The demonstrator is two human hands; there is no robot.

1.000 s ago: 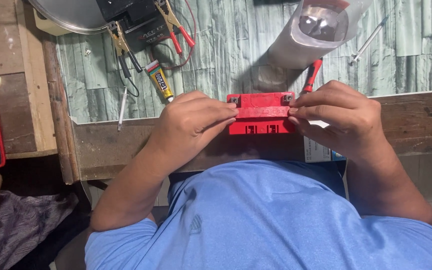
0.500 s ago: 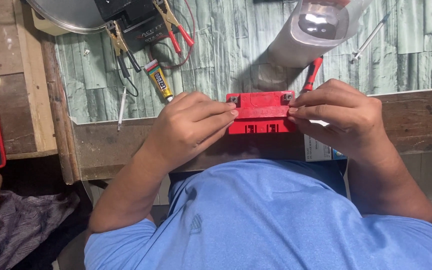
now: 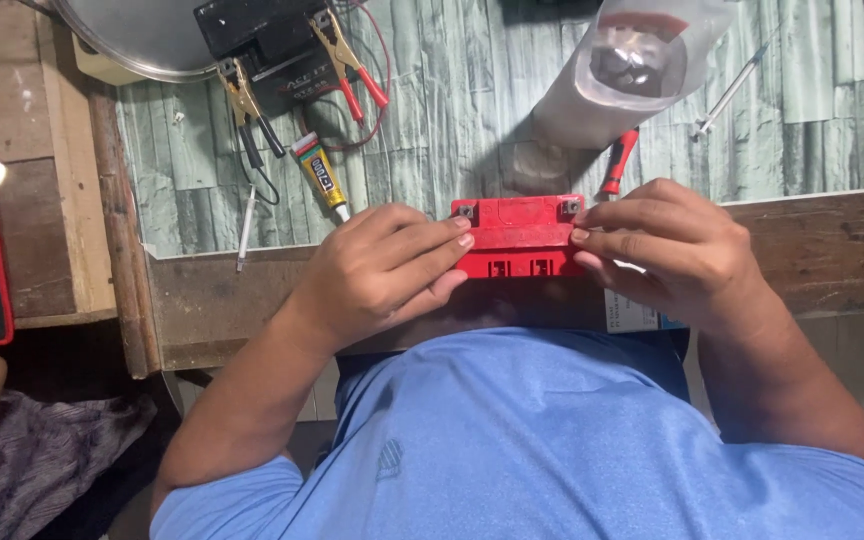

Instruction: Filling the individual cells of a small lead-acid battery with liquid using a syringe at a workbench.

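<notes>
1. Gripped at both ends: small red rectangular plastic battery case [image 3: 519,238], at the near wooden bench edge, long axis left-right.
2. Left of case: left hand [image 3: 377,275], fingers closed on its end.
3. Right of case: right hand [image 3: 667,250], likewise pinching, equally near.
4. Beyond case: yellow glue tube [image 3: 320,176], red-handled screwdriver [image 3: 616,163].

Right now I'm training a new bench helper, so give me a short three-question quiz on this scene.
1. True or false: both hands touch the red rectangular plastic block.
2. Which lies nearer the left hand: the small yellow glue tube or the thin clear syringe?
3. What colour are the handles of the metal clamp at the black box?

Key:
1. True; the right hand grips the block's other end.
2. The glue tube.
3. Red.
</notes>
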